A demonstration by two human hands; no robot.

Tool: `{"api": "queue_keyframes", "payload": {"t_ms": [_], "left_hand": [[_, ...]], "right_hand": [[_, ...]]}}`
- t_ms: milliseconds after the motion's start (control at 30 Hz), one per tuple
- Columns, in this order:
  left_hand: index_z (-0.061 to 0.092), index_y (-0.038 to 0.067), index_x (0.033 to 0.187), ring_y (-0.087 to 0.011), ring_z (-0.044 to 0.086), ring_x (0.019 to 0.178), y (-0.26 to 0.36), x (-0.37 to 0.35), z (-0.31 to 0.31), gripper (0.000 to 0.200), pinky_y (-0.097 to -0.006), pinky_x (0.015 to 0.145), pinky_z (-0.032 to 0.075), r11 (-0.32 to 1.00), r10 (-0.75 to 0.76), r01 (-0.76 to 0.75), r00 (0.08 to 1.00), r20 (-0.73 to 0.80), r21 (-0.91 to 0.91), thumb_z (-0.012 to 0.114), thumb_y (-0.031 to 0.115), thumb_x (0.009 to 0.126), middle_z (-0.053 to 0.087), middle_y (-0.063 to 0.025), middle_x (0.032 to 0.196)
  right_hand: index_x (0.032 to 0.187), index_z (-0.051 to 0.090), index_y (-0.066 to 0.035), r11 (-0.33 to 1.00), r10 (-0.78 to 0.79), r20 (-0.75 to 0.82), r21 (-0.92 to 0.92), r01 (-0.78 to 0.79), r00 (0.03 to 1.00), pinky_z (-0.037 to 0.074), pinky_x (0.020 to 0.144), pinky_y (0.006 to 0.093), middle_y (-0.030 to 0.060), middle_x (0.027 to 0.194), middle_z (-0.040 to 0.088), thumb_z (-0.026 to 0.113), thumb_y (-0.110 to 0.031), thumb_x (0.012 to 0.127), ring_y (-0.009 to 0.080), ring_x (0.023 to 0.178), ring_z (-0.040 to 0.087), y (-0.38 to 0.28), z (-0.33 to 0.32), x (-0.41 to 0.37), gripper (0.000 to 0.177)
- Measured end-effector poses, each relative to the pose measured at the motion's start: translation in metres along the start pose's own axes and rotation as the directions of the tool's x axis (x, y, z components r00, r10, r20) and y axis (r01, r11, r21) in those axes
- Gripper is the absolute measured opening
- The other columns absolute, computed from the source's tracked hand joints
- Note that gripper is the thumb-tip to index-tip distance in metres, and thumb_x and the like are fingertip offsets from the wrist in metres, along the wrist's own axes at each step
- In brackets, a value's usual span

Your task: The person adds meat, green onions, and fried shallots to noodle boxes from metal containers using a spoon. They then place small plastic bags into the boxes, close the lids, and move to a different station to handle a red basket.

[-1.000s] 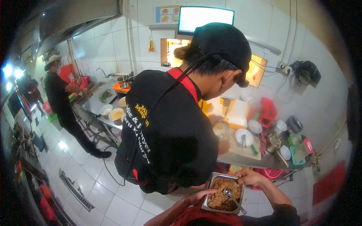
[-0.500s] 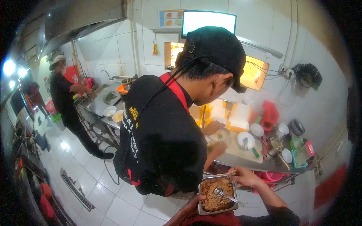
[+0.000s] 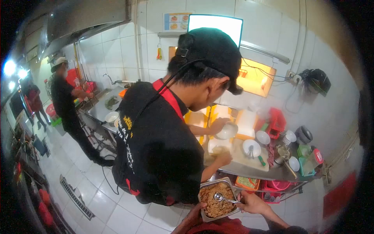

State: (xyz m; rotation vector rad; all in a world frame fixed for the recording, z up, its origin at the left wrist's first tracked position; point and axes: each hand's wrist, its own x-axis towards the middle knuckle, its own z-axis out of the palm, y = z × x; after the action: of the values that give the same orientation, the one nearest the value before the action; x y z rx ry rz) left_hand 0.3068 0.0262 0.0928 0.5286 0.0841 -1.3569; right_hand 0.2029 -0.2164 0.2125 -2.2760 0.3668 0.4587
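1. Leaning over the worktop (image 3: 278, 171), a co-worker (image 3: 156, 132) in black clothes and a black cap fills the middle of the view. One hand of this co-worker is at a pale bowl (image 3: 226, 130).
2. Running along the tiled wall, the worktop carries many objects. Farther to the left side, another person (image 3: 64, 93) in dark clothes stands near a sink.
3. Glowing on the wall, a screen (image 3: 230, 33) is partly covered by the black cap.
4. Standing open on the worktop, several cartons (image 3: 246, 123) are white and yellow. To the right of them are a red basket (image 3: 277, 120) and some white bowls (image 3: 289, 137).
5. Showing below the worktop, an orange box (image 3: 247, 182) contains something pale green.
6. Resting in the person's own hands, low in the view, the metal tray (image 3: 206, 218) is in front of the worktop and beside the co-worker. Brown, crumbly food (image 3: 212, 206) covers its bottom.
7. Gripping the left side of the tray, the left hand (image 3: 194, 213) has its thumb over the rim; its other fingers are hidden.
8. Pinching the spoon handle, the right hand (image 3: 252, 203) has its fingers closed at the right side of the tray.
9. Lying upon the food, the round head of the spoon (image 3: 218, 196) is shiny.
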Motion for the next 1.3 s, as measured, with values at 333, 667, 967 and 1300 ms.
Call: {"api": "queue_keyframes", "payload": {"t_ms": [333, 667, 967, 1300], "left_hand": [[0.032, -0.001, 0.143, -0.0385, 0.055, 0.119, 0.006, -0.023, 0.017, 0.070, -0.0510, 0.103, 0.045, 0.966, 0.252, -0.233, 0.942, -0.222, 0.112, 0.054, 0.032, 0.085, 0.049, -0.0242, 0.137], [0.038, 0.000, 0.137, -0.0363, 0.060, 0.109, -0.002, -0.018, -0.039, 0.066, -0.0512, 0.095, 0.051, 0.830, 0.557, -0.521, 0.787, -0.266, 0.199, 0.057, 0.021, 0.078, 0.055, -0.0220, 0.123], [0.033, 0.004, 0.140, -0.0337, 0.056, 0.114, -0.013, -0.032, -0.053, 0.070, -0.0488, 0.095, 0.052, 0.819, 0.557, -0.565, 0.739, -0.378, 0.102, 0.057, 0.016, 0.075, 0.050, -0.0174, 0.127], [0.037, 0.003, 0.137, -0.0304, 0.059, 0.111, -0.010, -0.031, -0.068, 0.066, -0.0461, 0.095, 0.052, 0.766, 0.627, -0.631, 0.690, -0.362, 0.124, 0.055, 0.016, 0.075, 0.054, -0.0159, 0.124]], "right_hand": [[0.093, 0.059, -0.010, 0.937, -0.204, -0.263, -0.331, 0.110, 0.943, 0.049, 0.062, 0.0510, 0.0186, 0.066, 0.062, 0.066, -0.026, 0.084, 0.0413, 0.067, 0.063, -0.036, 0.008, -0.008, 0.020], [0.090, 0.061, -0.010, 0.804, -0.469, -0.191, -0.497, 0.328, 0.862, 0.049, 0.057, 0.0479, 0.0139, 0.071, 0.064, 0.060, -0.015, 0.084, 0.0364, 0.068, 0.065, -0.049, 0.013, 0.009, 0.008], [0.091, 0.062, -0.011, 0.618, -0.691, -0.136, -0.620, 0.483, 0.710, 0.048, 0.052, 0.0426, 0.0061, 0.072, 0.060, 0.062, -0.017, 0.081, 0.0295, 0.067, 0.064, -0.071, 0.015, 0.029, 0.012], [0.094, 0.064, -0.010, 0.525, -0.757, -0.058, -0.646, 0.554, 0.650, 0.046, 0.047, 0.0392, 0.0065, 0.071, 0.058, 0.064, -0.016, 0.077, 0.0268, 0.060, 0.063, -0.064, 0.035, 0.050, 0.018]]}}
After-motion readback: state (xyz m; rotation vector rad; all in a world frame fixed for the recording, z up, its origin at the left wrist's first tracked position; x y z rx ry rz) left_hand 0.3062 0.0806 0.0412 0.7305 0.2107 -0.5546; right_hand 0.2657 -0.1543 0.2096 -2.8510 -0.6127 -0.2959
